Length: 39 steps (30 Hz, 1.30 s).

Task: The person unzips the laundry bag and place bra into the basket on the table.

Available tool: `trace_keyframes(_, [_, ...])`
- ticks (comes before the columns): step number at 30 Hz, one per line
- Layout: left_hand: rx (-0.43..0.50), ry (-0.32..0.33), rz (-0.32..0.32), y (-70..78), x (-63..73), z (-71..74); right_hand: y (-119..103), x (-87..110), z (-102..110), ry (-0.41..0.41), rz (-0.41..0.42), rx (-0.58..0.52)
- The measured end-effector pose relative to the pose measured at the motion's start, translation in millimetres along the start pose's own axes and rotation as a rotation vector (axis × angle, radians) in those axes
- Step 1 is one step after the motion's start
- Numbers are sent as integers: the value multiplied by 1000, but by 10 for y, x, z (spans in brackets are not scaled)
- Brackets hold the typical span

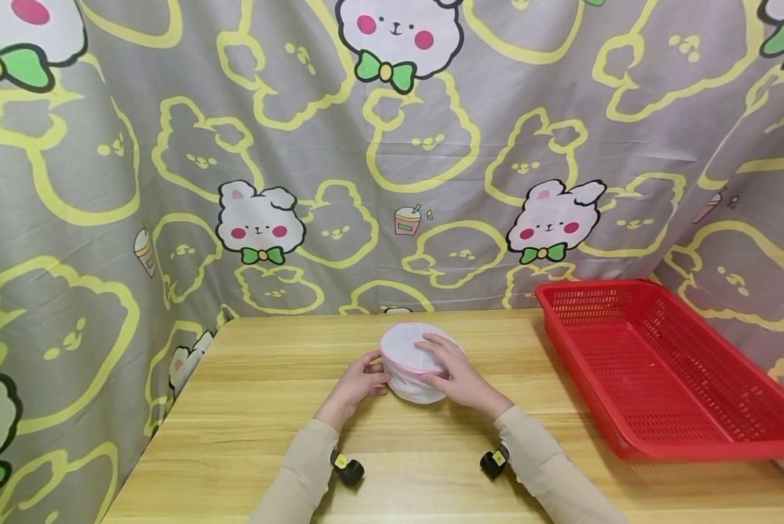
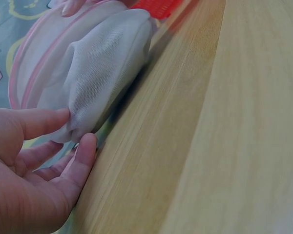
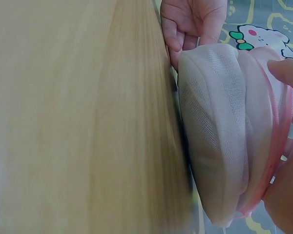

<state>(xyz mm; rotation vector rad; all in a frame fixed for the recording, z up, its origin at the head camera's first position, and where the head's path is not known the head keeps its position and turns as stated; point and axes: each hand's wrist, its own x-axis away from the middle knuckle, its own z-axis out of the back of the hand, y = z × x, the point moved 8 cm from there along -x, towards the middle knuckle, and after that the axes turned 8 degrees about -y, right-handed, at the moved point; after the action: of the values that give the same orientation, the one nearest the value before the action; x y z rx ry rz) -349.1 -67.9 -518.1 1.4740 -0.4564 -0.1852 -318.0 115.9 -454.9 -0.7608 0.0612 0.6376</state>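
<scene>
A soft, round white mesh bag with pink edges (image 1: 401, 346) sits on the yellow wooden tabletop (image 1: 267, 378), left of a holey red plastic basket (image 1: 732, 451). The right hand (image 1: 457, 371) grips the bag; I can't tell whether the left hand (image 1: 357, 383) pinches or just touches it.

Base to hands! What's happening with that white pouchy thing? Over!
Left hand touching left side of white mesh pouch. Right hand on its pink-edged top. Red basket off to the right, clear of both hands.
</scene>
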Motion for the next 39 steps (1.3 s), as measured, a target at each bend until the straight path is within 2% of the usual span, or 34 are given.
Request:
trace_keyframes(17, [4, -5, -12, 18, 12, -7, -35, 4, 30, 27, -27, -52])
trace_keyframes(23, [10, -3, -7, 14, 7, -6, -81, 18, 110, 61, -2, -134])
trace_keyframes(28, [9, -1, -9, 20, 10, -7, -35, 21, 173, 91, -19, -212])
trace_keyframes(33, [5, -1, -16, 27, 19, -10, -5, 19, 225, 122, -38, -245])
trace_keyframes(39, [2, -1, -16, 31, 28, -12, -200, 48, 352, 116, -74, -293])
